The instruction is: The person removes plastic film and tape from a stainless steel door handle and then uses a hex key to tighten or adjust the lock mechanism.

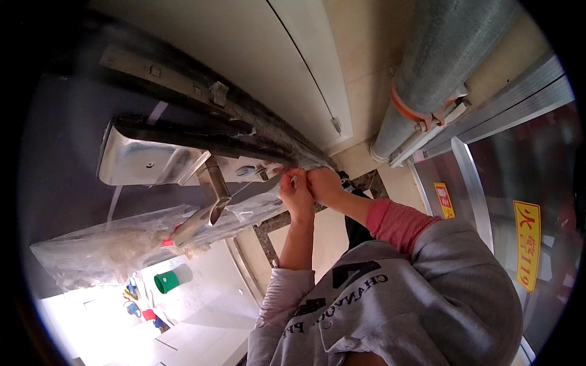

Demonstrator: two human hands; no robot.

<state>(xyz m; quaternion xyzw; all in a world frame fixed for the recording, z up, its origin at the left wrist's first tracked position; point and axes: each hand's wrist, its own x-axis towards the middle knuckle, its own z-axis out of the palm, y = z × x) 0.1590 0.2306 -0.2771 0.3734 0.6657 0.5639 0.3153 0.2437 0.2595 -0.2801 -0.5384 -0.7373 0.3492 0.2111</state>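
Note:
My left hand (296,194) is at the edge of a dark door (67,152), its thumb and fingers pinched together. Something small and pale shows at the fingertips, too small to name. Against it, on the right, my right hand (325,185) is closed and bent toward the same edge; its fingertips are hidden. Just left of my hands, a shiny metal lock plate (143,160) carries a lever handle (213,189) and a round lock cylinder (246,171). Wrinkled clear plastic film (91,253) hangs on the door's other side, around a second lever handle (195,226).
A thick grey pipe (427,79) with an orange clamp (410,113) runs along the tiled wall at right. Beside it stands a metal-framed glass cabinet (500,165) with yellow stickers. A green bucket (166,282) is in the bright room at lower left. Beyond my hands is a white panel (262,55).

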